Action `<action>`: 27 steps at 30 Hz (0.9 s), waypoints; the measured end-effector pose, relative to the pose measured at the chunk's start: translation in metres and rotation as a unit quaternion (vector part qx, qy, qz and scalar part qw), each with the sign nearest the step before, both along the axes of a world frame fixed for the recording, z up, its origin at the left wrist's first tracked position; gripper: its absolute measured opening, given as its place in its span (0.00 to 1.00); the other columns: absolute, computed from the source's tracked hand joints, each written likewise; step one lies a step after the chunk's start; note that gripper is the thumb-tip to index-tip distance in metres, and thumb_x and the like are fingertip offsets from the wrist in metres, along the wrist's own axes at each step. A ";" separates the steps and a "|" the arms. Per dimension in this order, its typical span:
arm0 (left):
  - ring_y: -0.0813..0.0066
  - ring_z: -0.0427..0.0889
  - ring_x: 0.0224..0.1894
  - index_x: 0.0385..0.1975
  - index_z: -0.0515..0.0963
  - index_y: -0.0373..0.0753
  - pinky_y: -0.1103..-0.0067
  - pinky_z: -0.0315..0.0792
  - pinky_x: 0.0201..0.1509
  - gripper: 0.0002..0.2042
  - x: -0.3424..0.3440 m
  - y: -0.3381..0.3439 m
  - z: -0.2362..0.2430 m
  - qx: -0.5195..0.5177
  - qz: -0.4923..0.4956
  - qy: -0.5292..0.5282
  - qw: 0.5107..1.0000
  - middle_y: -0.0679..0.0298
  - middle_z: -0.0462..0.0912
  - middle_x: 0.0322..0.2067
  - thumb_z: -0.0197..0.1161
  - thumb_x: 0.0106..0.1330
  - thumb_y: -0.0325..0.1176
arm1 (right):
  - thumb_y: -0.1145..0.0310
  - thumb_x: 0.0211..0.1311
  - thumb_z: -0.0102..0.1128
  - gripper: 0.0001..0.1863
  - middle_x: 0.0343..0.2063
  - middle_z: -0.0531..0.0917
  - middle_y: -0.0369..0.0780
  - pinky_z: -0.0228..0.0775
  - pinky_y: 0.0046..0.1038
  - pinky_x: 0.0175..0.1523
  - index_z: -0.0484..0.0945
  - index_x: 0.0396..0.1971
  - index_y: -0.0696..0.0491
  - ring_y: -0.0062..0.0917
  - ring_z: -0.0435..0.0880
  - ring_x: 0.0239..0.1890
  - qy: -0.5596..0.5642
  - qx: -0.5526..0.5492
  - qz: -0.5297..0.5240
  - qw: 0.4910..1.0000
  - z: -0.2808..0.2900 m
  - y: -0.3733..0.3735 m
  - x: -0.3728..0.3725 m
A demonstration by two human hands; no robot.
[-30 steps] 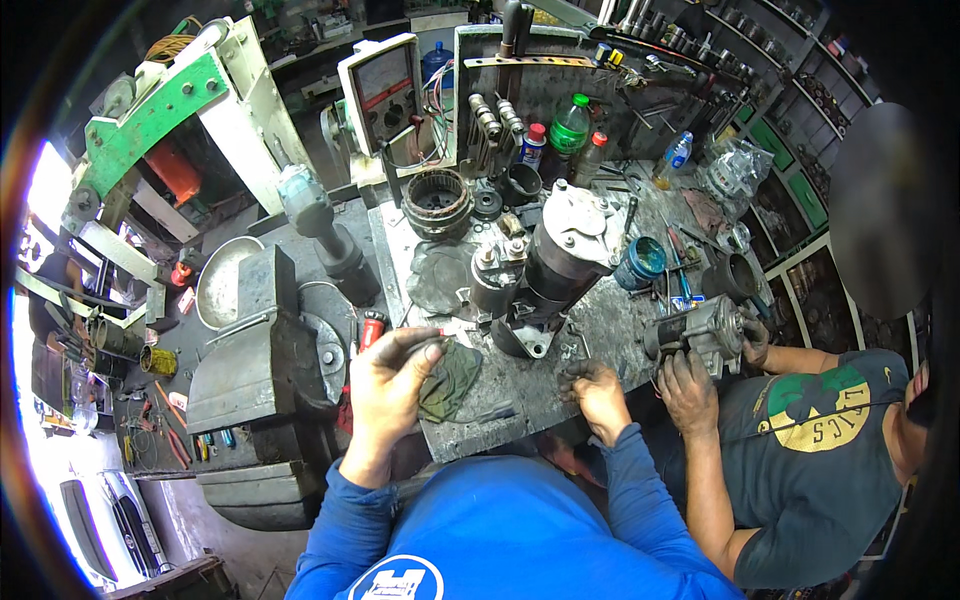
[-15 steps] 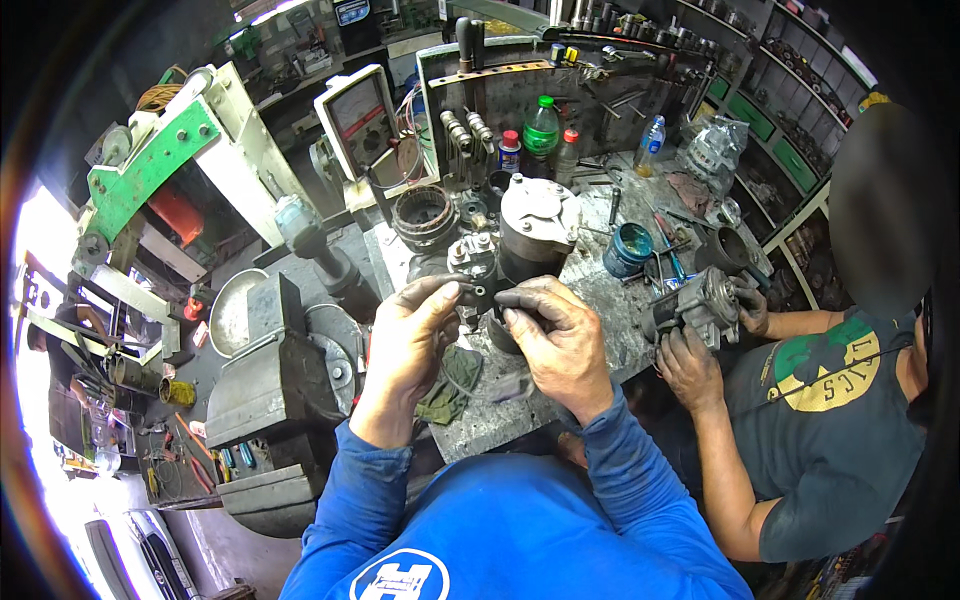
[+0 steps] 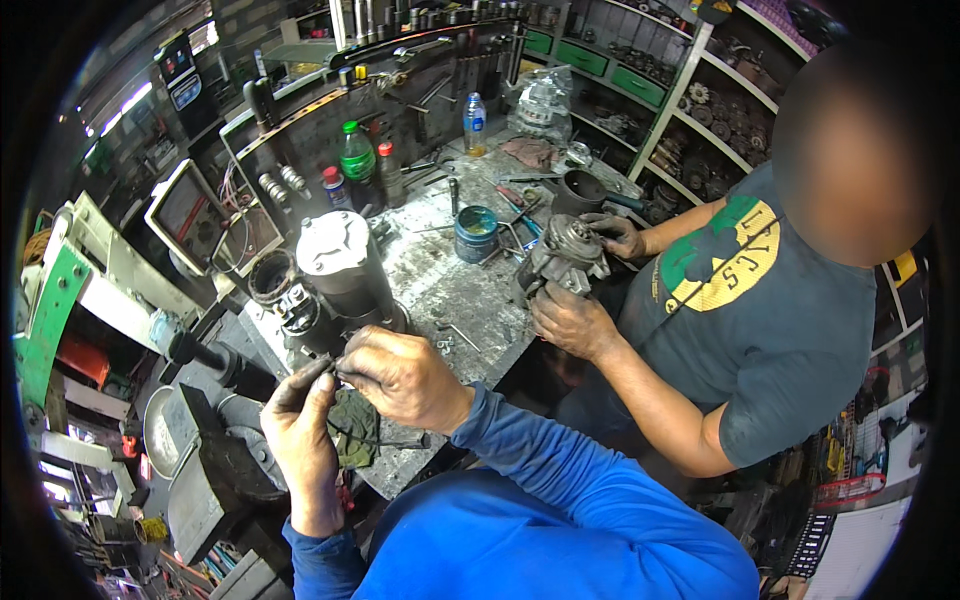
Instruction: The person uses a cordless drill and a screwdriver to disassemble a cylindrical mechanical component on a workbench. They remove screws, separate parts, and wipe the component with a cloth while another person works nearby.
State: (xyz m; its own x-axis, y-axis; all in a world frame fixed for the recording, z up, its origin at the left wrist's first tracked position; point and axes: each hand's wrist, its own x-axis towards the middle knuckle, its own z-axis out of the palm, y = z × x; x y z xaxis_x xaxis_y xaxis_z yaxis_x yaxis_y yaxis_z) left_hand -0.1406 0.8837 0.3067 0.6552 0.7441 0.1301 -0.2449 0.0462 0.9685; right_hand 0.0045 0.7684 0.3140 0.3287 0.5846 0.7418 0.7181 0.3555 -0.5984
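My left hand (image 3: 305,420) pinches a small dark part (image 3: 331,368) between thumb and fingertips. From the other side my right hand (image 3: 408,375) closes its fingers on the same spot, back of the hand up. Grime and the fingers hide most of the part, so its kind does not show. Just beyond the hands stands a dark cylindrical motor (image 3: 360,285) with a pale end cap. Left of it are a smaller metal cylinder with terminals (image 3: 300,312) and a ring-shaped wound housing (image 3: 272,275). Under my wrists a dark green rag (image 3: 355,428) lies on the worn metal bench (image 3: 425,270).
At right a co-worker's hands (image 3: 575,325) hold a grey alternator-like unit (image 3: 568,255). A blue tub (image 3: 476,235), bottles (image 3: 357,152) and loose tools stand across the bench. A large vise (image 3: 205,470) is close at left. Parts shelves (image 3: 715,120) line the back right.
The view has swung right, so the bench and both hands sit farther left. My hands have come together at the small part. The co-worker still holds the grey unit.
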 end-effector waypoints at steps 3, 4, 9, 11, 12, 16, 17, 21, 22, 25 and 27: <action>0.80 0.83 0.41 0.49 0.86 0.30 0.81 0.77 0.49 0.09 -0.001 -0.005 -0.008 -0.010 -0.007 0.001 1.000 0.64 0.89 0.41 0.69 0.74 0.25 | 0.77 0.56 0.70 0.10 0.35 0.81 0.45 0.79 0.41 0.44 0.81 0.38 0.57 0.44 0.85 0.39 -0.067 0.013 -0.037 0.997 -0.006 -0.003 0.000; 0.79 0.84 0.40 0.50 0.83 0.30 0.82 0.77 0.47 0.10 -0.001 -0.006 -0.011 -0.013 -0.013 -0.011 1.000 0.63 0.88 0.41 0.69 0.75 0.29 | 0.76 0.55 0.70 0.11 0.35 0.81 0.45 0.79 0.41 0.44 0.81 0.38 0.56 0.44 0.85 0.39 -0.089 0.018 -0.051 0.995 -0.008 -0.004 0.000; 0.79 0.85 0.40 0.50 0.84 0.30 0.82 0.77 0.47 0.10 -0.003 -0.006 -0.014 -0.014 0.001 0.003 1.000 0.63 0.88 0.41 0.69 0.74 0.28 | 0.78 0.56 0.74 0.11 0.37 0.86 0.44 0.82 0.36 0.44 0.85 0.39 0.57 0.40 0.89 0.39 -0.053 0.009 -0.070 0.996 -0.013 -0.005 -0.002; 0.78 0.85 0.40 0.50 0.84 0.31 0.82 0.77 0.48 0.10 -0.004 -0.006 -0.014 -0.009 0.005 0.003 1.000 0.63 0.88 0.41 0.69 0.74 0.28 | 0.77 0.57 0.74 0.10 0.37 0.86 0.45 0.82 0.35 0.44 0.84 0.39 0.57 0.40 0.88 0.39 -0.004 0.002 -0.051 0.999 -0.013 -0.003 -0.004; 0.78 0.85 0.40 0.50 0.84 0.31 0.82 0.77 0.48 0.10 -0.004 -0.006 -0.014 -0.009 0.005 0.000 1.000 0.63 0.89 0.41 0.69 0.74 0.28 | 0.77 0.57 0.74 0.10 0.37 0.86 0.45 0.82 0.34 0.43 0.84 0.39 0.57 0.40 0.88 0.39 0.022 -0.008 -0.041 0.999 -0.012 -0.002 -0.005; 0.78 0.85 0.40 0.50 0.83 0.31 0.82 0.78 0.47 0.09 -0.003 -0.008 -0.012 -0.060 0.015 -0.037 0.997 0.63 0.88 0.40 0.68 0.75 0.28 | 0.75 0.61 0.74 0.09 0.33 0.85 0.44 0.79 0.33 0.41 0.82 0.37 0.59 0.33 0.88 0.35 0.163 -0.034 -0.018 0.986 -0.010 0.005 -0.011; 0.78 0.85 0.40 0.49 0.83 0.31 0.82 0.78 0.46 0.09 -0.003 -0.008 -0.012 -0.062 0.025 -0.027 0.997 0.63 0.88 0.40 0.68 0.75 0.28 | 0.75 0.62 0.74 0.09 0.32 0.84 0.44 0.78 0.34 0.40 0.81 0.37 0.59 0.32 0.87 0.34 0.215 -0.044 -0.005 0.976 -0.010 0.007 -0.012; 0.75 0.87 0.39 0.49 0.83 0.31 0.78 0.82 0.48 0.09 -0.005 0.001 -0.010 -0.042 0.029 0.034 0.998 0.61 0.89 0.41 0.68 0.75 0.28 | 0.76 0.60 0.77 0.07 0.31 0.90 0.40 0.80 0.28 0.42 0.87 0.37 0.59 0.20 0.87 0.35 0.414 -0.110 0.072 0.901 -0.011 0.016 -0.014; 0.76 0.86 0.42 0.49 0.84 0.30 0.78 0.81 0.51 0.10 -0.006 0.003 -0.010 -0.064 0.014 0.015 0.998 0.61 0.89 0.42 0.69 0.74 0.27 | 0.75 0.62 0.76 0.07 0.32 0.90 0.39 0.81 0.26 0.43 0.88 0.38 0.59 0.18 0.87 0.36 0.340 -0.125 0.032 0.932 -0.011 0.018 -0.013; 0.75 0.86 0.46 0.51 0.85 0.29 0.78 0.79 0.55 0.11 -0.004 0.011 -0.012 -0.119 -0.024 -0.058 0.991 0.59 0.90 0.44 0.70 0.73 0.26 | 0.77 0.66 0.74 0.05 0.34 0.90 0.37 0.82 0.23 0.46 0.87 0.39 0.60 0.18 0.88 0.38 0.472 -0.111 0.109 0.868 -0.011 0.023 -0.013; 0.74 0.86 0.47 0.51 0.85 0.29 0.78 0.80 0.56 0.12 -0.003 0.014 -0.013 -0.114 -0.023 -0.061 0.991 0.58 0.90 0.46 0.71 0.72 0.26 | 0.79 0.66 0.73 0.05 0.36 0.90 0.38 0.83 0.22 0.46 0.86 0.40 0.60 0.19 0.88 0.37 0.496 -0.109 0.111 0.854 -0.010 0.025 -0.014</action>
